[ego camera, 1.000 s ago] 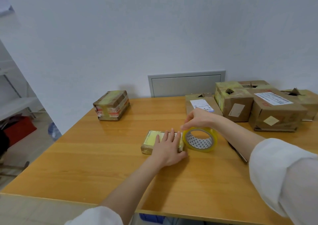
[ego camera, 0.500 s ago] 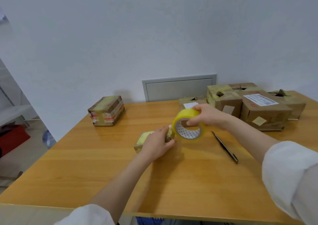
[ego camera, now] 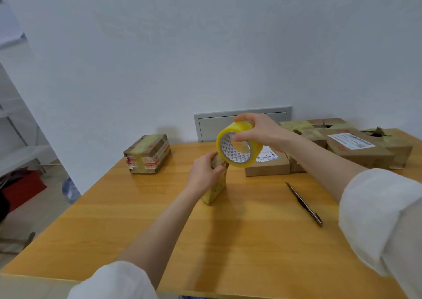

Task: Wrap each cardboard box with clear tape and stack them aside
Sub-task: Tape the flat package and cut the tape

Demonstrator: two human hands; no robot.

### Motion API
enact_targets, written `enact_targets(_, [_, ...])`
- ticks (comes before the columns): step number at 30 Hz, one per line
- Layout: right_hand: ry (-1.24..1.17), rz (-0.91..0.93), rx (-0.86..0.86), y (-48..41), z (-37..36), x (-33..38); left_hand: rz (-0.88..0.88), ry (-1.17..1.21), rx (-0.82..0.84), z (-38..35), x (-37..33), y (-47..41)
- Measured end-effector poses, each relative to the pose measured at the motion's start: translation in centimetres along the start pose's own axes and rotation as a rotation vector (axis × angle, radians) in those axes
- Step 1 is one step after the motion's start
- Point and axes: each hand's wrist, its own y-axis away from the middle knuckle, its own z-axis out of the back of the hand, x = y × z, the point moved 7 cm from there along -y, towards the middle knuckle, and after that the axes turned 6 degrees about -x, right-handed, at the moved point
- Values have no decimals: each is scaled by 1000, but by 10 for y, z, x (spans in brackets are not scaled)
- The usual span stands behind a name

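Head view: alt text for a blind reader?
The left hand grips a small cardboard box tilted up on a wooden table; the right hand holds a tape roll at its top end. A taped box sits far left, a pen and more boxes right.

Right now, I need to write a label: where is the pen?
Head view: the pen lies flat on the table, right of the small box that the left hand holds.

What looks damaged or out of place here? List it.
Two boxes in the right-hand pile have torn holes in their tops: the far-right box and the rear box. A pen lies loose on the table. The small box stands on end only because the left hand grips it. The right hand holds the tape roll aloft.
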Motion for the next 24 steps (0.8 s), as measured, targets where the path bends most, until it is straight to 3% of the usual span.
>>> enact_targets(5, [73, 32, 87, 3, -12, -15, 246, 251, -17, 7, 30, -9])
enact_targets(9, [84, 5, 60, 7, -23, -32, 324, 346, -23, 1, 41, -4])
enact_targets(24, [243, -149, 350, 38, -48, -49, 401, 461, -123, -3, 67, 9])
